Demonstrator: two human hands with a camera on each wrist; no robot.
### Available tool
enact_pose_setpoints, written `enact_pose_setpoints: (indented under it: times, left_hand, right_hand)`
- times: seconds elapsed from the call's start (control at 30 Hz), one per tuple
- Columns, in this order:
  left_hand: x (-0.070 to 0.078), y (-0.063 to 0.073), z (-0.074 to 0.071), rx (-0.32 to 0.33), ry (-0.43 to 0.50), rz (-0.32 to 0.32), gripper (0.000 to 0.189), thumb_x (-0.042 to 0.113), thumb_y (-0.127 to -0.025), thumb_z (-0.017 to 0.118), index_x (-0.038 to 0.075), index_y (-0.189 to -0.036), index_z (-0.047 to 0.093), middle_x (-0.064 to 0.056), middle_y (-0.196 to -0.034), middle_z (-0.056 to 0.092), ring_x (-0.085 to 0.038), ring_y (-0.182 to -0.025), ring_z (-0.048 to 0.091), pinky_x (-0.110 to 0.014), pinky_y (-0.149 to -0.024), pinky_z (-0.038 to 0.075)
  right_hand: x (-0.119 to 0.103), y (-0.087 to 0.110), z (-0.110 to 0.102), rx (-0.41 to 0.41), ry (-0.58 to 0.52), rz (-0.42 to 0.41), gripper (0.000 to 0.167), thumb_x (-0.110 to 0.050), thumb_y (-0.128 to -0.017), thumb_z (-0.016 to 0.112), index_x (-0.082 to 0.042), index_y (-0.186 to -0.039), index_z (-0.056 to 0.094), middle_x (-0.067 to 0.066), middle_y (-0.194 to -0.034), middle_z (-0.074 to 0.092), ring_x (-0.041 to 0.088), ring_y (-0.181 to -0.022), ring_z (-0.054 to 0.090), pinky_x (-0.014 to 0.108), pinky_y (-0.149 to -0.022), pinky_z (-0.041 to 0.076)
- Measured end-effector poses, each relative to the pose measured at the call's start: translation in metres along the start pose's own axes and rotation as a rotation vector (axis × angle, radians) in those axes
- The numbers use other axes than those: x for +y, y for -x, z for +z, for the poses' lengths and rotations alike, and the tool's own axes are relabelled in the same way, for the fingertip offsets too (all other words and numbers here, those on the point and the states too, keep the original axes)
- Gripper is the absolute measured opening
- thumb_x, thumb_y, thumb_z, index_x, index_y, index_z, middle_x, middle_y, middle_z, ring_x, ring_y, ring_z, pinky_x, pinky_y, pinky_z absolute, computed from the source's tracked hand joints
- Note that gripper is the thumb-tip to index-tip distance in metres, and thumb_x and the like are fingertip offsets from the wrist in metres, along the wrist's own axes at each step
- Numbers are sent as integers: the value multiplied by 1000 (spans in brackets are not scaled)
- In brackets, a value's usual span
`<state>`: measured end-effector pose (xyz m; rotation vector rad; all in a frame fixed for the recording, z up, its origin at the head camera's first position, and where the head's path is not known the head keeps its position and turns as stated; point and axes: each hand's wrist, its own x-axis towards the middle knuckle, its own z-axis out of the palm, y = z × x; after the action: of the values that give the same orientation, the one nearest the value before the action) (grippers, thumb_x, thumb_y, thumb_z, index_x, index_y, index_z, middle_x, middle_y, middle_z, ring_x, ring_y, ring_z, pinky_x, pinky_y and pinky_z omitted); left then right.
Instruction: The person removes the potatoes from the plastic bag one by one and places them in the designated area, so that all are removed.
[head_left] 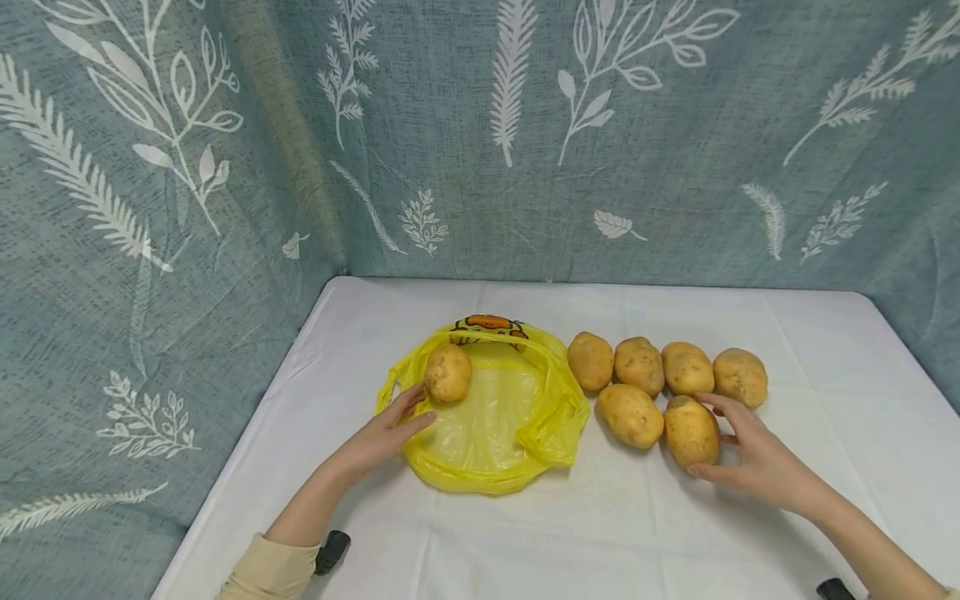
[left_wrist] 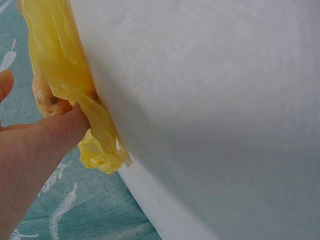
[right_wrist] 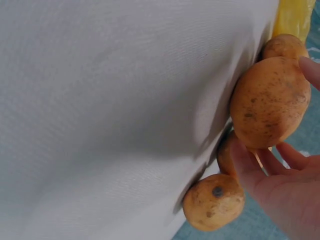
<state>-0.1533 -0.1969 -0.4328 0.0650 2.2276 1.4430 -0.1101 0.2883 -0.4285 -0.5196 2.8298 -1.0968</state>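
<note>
A yellow plastic bag (head_left: 480, 479) lies with its mouth spread wide on the white cloth, and one potato (head_left: 448, 373) is inside at its left. My left hand (head_left: 375, 442) is at the bag's left side, thumb apart from the fingers. In the left wrist view a fingertip presses against the yellow film beside that potato. My right hand (head_left: 765, 462) grips another potato (head_left: 692, 435) at the front right, thumb on its near side and fingers round its far side. This potato has a dark patch at its top and overlaps its neighbours in the head view.
A front potato (head_left: 632, 415) sits left of the held one. Several more potatoes (head_left: 637, 365) stand in a row behind, close to the bag's right side. A blue-green leaf-patterned curtain (head_left: 540, 208) hangs behind and left of the white-covered table (head_left: 525, 550).
</note>
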Motion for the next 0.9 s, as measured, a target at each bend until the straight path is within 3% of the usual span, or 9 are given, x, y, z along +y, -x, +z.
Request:
enact_pose_setpoints:
  times: [0.27, 0.5, 0.67, 0.83, 0.9]
  left_hand:
    - [-1, 0, 0, 0, 7, 2, 78, 38, -101, 53, 7, -157, 8, -18, -161, 12, -36, -147, 9, -53, -115, 17]
    - [0, 0, 0, 7, 6, 3, 77, 37, -101, 53, 7, -157, 9, -18, -161, 13, -36, -147, 9, -53, -115, 17]
    - [-1, -1, 0, 4, 6, 7, 80, 39, -100, 55, 7, -157, 9, -18, -161, 13, -36, -147, 10, -52, -115, 17]
    - [-1, -1, 0, 8, 8, 6, 79, 38, -100, 55, 6, -157, 10, -18, -161, 14, -35, -147, 10, -52, -115, 17]
    - [-1, -1, 0, 11, 8, 3, 78, 36, -100, 55, 6, -157, 10, -18, -161, 14, -36, -147, 10, -52, -115, 17]
  right_hand:
    - [-7, -4, -3, 38, 24, -44, 88, -22, -77, 85, 2, -144, 33, 25, -139, 39, 46, -125, 38, 56, -88, 47]
    - [-17, -11, -6, 110, 72, -91, 83, -17, -77, 85, 1, -143, 38, 23, -136, 44, 43, -117, 46, 51, -89, 47]
    - [-23, -15, -6, 118, 54, -83, 80, -15, -79, 83, 0, -143, 38, 25, -138, 41, 42, -114, 48, 56, -89, 46]
    - [-30, -23, -5, 128, 31, -100, 76, -13, -80, 82, 0, -143, 40, 23, -139, 42, 42, -118, 47, 35, -91, 50]
    - [-34, -27, -4, 120, 9, -96, 74, -13, -82, 80, 0, -143, 40, 23, -140, 42, 42, -122, 44, 35, -92, 50]
